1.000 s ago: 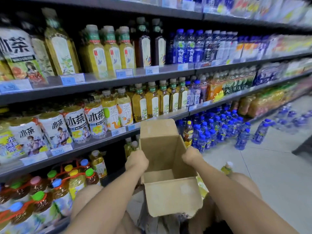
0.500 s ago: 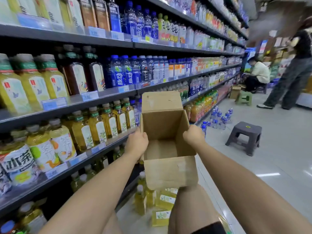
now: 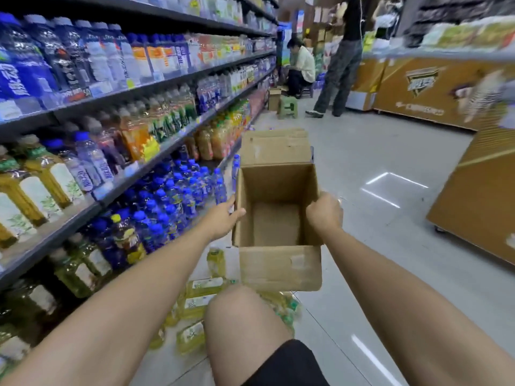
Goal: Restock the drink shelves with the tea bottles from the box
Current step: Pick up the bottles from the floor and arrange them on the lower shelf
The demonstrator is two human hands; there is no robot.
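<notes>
In the head view, the cardboard box (image 3: 276,151) is held off the floor (image 3: 376,151) in the middle of the aisle, its mouth turned toward the camera and its inside bare. The far flap stands up and the near flap hangs down just above the person's knee (image 3: 245,316). The left hand (image 3: 224,217) lies against the outside of the box's left wall with fingers stretched out flat and the thumb at the rim. The right hand (image 3: 324,211) is curled over the right rim, grasping that wall. Under and left of the box, tea bottles (image 3: 204,285) lie on the tiles, 1 standing upright just beside the box's lower left corner. The drink shelves (image 3: 172,82) run along the left side, their front edges near the left hand; blue-capped bottles (image 3: 178,190) crowd the bottom level close to the box's left wall. Right of the box the floor is open as far as the orange cabinet (image 3: 473,213). Farther down the aisle are a green stool (image 3: 287,105), a seated person (image 3: 302,65) and a standing person (image 3: 341,68), well apart from the box.
</notes>
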